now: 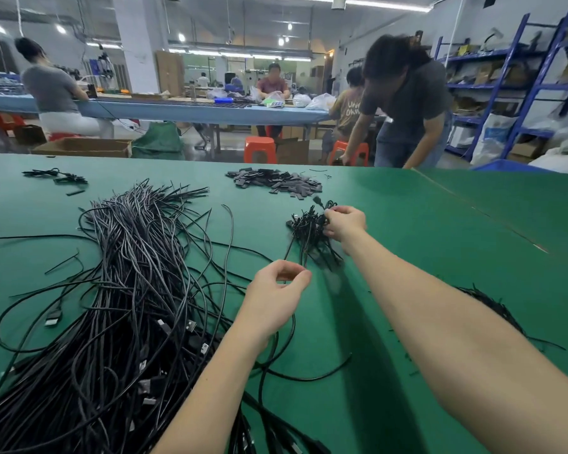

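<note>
1. Far left, counter's back edge: cable offcuts [56,176], a few, apart from the rest.
2. USB cable heap [138,290]: black, large, tangled, plugs showing toward the front. Risk (est.): loose loops lay under the left forearm, so drawing that arm back could snag them and drag cables across.
3. Left hand [276,296]: risk (est.) that a light pinch lets the strand slip. Pose: forearm stretched fwd past the heap's right edge, thumb + index pinched on a thin black strand [305,257], other fingers curled.
4. Flat dark tabs [276,183]: pile, far side, untouched.
5. Tie bunch [309,231]: short black ties, mid green counter [440,257], just right of the heap; the strand led up into it. Risk (est.): ties interlocked, so a pull could bring several out or lift the lot.
6. Right hand [343,222]: arm reached long, fingers curled round the bunch's top, holding it.
7. Dark bundle [492,306]: partly hidden behind the right forearm, type unclear.
</note>
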Demonstrator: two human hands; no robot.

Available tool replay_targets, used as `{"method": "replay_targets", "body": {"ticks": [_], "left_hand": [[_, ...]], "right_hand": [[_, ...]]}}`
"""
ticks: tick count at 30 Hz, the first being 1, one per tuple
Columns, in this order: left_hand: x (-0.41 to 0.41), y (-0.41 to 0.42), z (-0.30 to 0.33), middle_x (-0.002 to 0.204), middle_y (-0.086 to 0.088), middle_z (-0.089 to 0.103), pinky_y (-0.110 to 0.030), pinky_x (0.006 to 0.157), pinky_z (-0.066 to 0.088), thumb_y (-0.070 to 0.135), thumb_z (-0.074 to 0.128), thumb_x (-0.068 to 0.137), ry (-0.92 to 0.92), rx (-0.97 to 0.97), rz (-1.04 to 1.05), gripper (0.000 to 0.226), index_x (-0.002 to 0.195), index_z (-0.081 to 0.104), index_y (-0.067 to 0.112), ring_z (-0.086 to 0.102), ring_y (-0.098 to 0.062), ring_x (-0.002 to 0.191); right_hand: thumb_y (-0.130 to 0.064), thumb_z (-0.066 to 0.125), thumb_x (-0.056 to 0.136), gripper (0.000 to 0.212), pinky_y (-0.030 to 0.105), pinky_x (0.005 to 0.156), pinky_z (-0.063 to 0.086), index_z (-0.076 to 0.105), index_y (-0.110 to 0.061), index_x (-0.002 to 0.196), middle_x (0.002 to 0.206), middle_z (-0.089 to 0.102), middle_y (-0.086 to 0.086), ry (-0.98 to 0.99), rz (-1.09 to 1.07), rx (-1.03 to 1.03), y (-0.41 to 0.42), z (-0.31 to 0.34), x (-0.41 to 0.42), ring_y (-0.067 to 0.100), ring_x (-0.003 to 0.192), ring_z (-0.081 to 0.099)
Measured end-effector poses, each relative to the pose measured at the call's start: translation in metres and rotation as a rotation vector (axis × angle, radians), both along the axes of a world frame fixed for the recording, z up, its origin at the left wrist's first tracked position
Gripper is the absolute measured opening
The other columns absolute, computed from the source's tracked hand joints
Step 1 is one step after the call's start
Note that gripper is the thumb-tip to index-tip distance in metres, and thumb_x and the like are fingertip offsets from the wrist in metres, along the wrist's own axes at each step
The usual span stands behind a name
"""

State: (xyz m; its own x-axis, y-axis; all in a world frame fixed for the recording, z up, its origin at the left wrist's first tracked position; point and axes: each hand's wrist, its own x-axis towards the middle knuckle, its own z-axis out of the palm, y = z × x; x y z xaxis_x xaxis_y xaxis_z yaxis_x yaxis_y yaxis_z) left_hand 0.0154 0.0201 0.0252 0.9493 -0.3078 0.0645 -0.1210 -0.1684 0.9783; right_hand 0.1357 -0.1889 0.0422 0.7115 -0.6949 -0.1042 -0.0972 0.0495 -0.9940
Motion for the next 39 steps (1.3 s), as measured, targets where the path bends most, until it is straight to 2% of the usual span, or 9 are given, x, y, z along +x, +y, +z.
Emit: {"method": "replay_targets", "body": {"ticks": [4, 8, 12, 16, 21, 28, 30, 34, 39], "left_hand": [[0.003, -0.001, -0.002, 0.098, 0.013, 0.069, -0.038, 0.094, 0.054, 0.038, 0.066, 0.091, 0.002, 0.023, -0.001, 0.009, 0.094, 0.069, 0.030, 0.066, -0.007, 0.090], [0.005, -0.001, -0.005, 0.097, 0.013, 0.069, -0.035, 0.093, 0.053, 0.041, 0.065, 0.090, 0.012, 0.047, -0.011, 0.011, 0.093, 0.069, 0.031, 0.065, -0.009, 0.093], [0.005, -0.001, -0.006, 0.096, 0.012, 0.068, -0.032, 0.089, 0.052, 0.041, 0.064, 0.091, 0.013, 0.053, -0.008, 0.010, 0.092, 0.068, 0.032, 0.064, -0.008, 0.093], [0.005, -0.001, -0.005, 0.100, 0.009, 0.068, -0.036, 0.090, 0.054, 0.037, 0.060, 0.093, 0.030, 0.055, 0.031, 0.008, 0.094, 0.066, 0.031, 0.064, -0.012, 0.099], [0.004, -0.002, -0.001, 0.102, 0.007, 0.069, -0.043, 0.095, 0.053, 0.035, 0.057, 0.094, 0.047, 0.068, 0.050, 0.012, 0.097, 0.067, 0.028, 0.065, -0.015, 0.100], [0.005, 0.005, 0.016, 0.094, 0.005, 0.070, -0.036, 0.082, 0.055, 0.032, 0.047, 0.103, -0.003, -0.002, 0.039, 0.026, 0.092, 0.067, 0.019, 0.064, -0.014, 0.083], [0.005, 0.008, 0.024, 0.090, 0.005, 0.071, -0.031, 0.075, 0.053, 0.034, 0.045, 0.104, -0.006, 0.001, -0.001, 0.032, 0.089, 0.068, 0.016, 0.063, -0.013, 0.078], [0.003, 0.011, 0.037, 0.089, 0.003, 0.072, -0.028, 0.070, 0.050, 0.036, 0.043, 0.105, 0.012, 0.001, -0.040, 0.037, 0.087, 0.068, 0.015, 0.063, -0.013, 0.073], [0.000, 0.017, 0.042, 0.088, 0.005, 0.072, -0.027, 0.071, 0.050, 0.037, 0.044, 0.105, 0.008, 0.018, -0.087, 0.036, 0.088, 0.068, 0.016, 0.066, -0.013, 0.075]], "right_hand": [[0.000, 0.049, 0.089, 0.039, 0.038, 0.078, 0.063, 0.067, -0.020, 0.116, 0.102, 0.070, 0.013, 0.106, 0.022, -0.127, 0.001, -0.012, 0.006, 0.023, 0.066, 0.066], [-0.008, 0.050, 0.082, 0.058, 0.041, 0.094, 0.058, 0.056, -0.020, 0.139, 0.124, 0.066, 0.011, 0.211, 0.070, -0.310, -0.003, -0.010, -0.004, 0.031, 0.107, 0.069], [-0.009, 0.050, 0.085, 0.067, 0.040, 0.095, 0.056, 0.040, -0.019, 0.151, 0.136, 0.056, 0.009, 0.261, 0.078, -0.394, -0.006, -0.003, -0.024, 0.025, 0.102, 0.065], [-0.012, 0.052, 0.087, 0.050, 0.041, 0.092, 0.056, 0.050, -0.016, 0.138, 0.121, 0.064, 0.008, 0.184, 0.086, -0.409, 0.002, 0.003, -0.060, 0.023, 0.102, 0.066], [-0.015, 0.061, 0.094, 0.012, 0.015, 0.047, 0.045, 0.071, -0.021, 0.095, 0.085, 0.077, -0.002, 0.175, 0.465, -0.462, 0.041, -0.007, -0.129, 0.006, 0.055, 0.059], [-0.020, 0.072, 0.091, 0.010, 0.035, 0.082, 0.054, 0.078, -0.026, 0.095, 0.094, 0.076, -0.005, 0.117, 0.841, -0.706, 0.073, -0.006, -0.187, 0.015, 0.076, 0.063], [-0.027, 0.076, 0.088, 0.008, 0.032, 0.079, 0.052, 0.078, -0.031, 0.095, 0.092, 0.075, -0.004, 0.061, 0.941, -0.716, 0.080, 0.007, -0.195, 0.020, 0.076, 0.063], [-0.038, 0.082, 0.082, 0.018, 0.012, 0.069, 0.044, 0.073, -0.041, 0.098, 0.098, 0.074, -0.016, 0.080, 1.129, -0.887, 0.106, 0.009, -0.198, 0.001, 0.068, 0.061], [-0.032, 0.079, 0.086, 0.005, 0.009, 0.060, 0.040, 0.080, -0.030, 0.091, 0.068, 0.067, -0.022, 0.043, 1.125, -0.849, 0.111, 0.006, -0.194, -0.001, 0.056, 0.053]]}}
